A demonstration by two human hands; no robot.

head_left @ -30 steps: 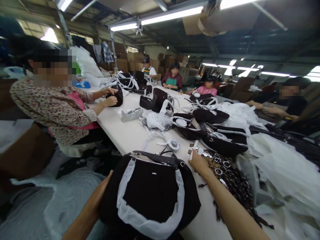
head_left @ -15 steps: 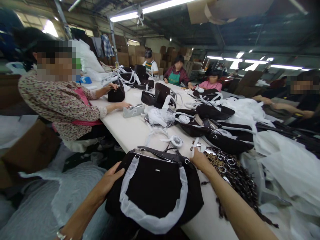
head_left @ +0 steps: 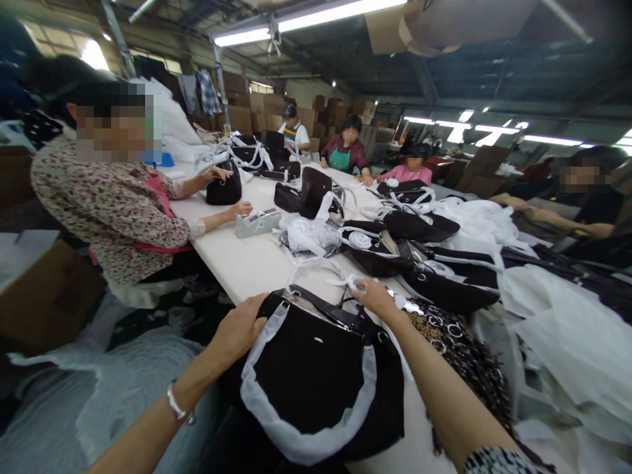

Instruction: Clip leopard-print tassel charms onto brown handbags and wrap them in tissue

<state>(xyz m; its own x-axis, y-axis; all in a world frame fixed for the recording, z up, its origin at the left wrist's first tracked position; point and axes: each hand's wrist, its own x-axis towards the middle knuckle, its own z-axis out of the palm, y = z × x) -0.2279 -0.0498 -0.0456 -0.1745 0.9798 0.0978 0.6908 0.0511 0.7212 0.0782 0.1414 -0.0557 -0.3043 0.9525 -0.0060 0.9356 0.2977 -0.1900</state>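
Note:
A black handbag (head_left: 316,375) stands at the table's near edge in front of me, its front handle wrapped in white paper (head_left: 306,444) and hanging down. My left hand (head_left: 243,330) grips the bag's upper left corner, thumb on the front side. Beyond the zipped top, my right hand (head_left: 378,297) has its fingers closed on a small coil of white-wrapped strap (head_left: 354,282). The back handle (head_left: 316,264), also white-wrapped, arches behind the bag. Right of the bag lies a dark heap of tassels and metal rings (head_left: 451,336), partly covered by my right forearm.
More black handbags (head_left: 444,276) with white wrapping crowd the table's right side, beside white sheets (head_left: 557,329). A grey tape dispenser (head_left: 257,222) stands near a co-worker (head_left: 113,191) at left. Bubble wrap (head_left: 123,401) lies below left. Other people sit around the table (head_left: 222,257).
My right hand has moved from the bag's right corner to the strap coil and closed on it. My left hand has slid up to the bag's top left corner, and the bag has tilted slightly.

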